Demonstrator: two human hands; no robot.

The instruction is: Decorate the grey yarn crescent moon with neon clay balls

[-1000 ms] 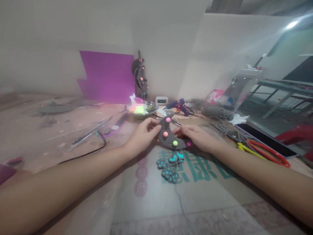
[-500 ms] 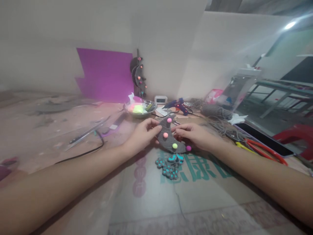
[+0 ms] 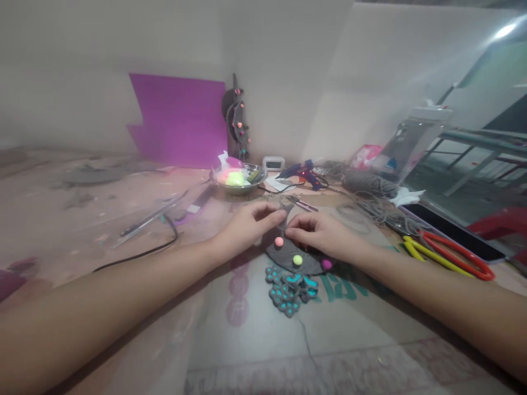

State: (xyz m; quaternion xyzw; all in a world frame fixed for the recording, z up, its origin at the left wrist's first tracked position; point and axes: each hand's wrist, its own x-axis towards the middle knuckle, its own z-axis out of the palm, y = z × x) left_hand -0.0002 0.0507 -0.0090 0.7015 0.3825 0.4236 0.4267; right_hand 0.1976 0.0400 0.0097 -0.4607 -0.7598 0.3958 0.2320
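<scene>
A grey, yarn-wrapped crescent moon (image 3: 284, 257) is tilted low over the board between my hands. My left hand (image 3: 259, 224) pinches its upper tip between thumb and fingers. My right hand (image 3: 315, 233) has its fingers curled closed against the inner edge near that tip; what lies under them is hidden. An orange-pink pompom (image 3: 279, 242), a yellow-green pompom (image 3: 297, 260) and a magenta pompom (image 3: 326, 264) sit along the crescent. Just in front lie grey flower and leaf shapes with turquoise centres (image 3: 288, 293), with a thin thread (image 3: 305, 337) trailing towards me.
Behind are a metal bowl (image 3: 239, 188) of bright pompoms, a small digital clock (image 3: 273, 163), a blue glue gun (image 3: 303, 174) and a snipper (image 3: 302, 203). Grey yarn (image 3: 368, 184), red-handled scissors (image 3: 457, 255) and a phone (image 3: 453, 230) lie right. A purple sheet (image 3: 181, 120) leans on the wall.
The crescent has tipped flatter and come slightly nearer me. My right hand has moved left to its upper part, and the top pink pompom is now covered by fingers.
</scene>
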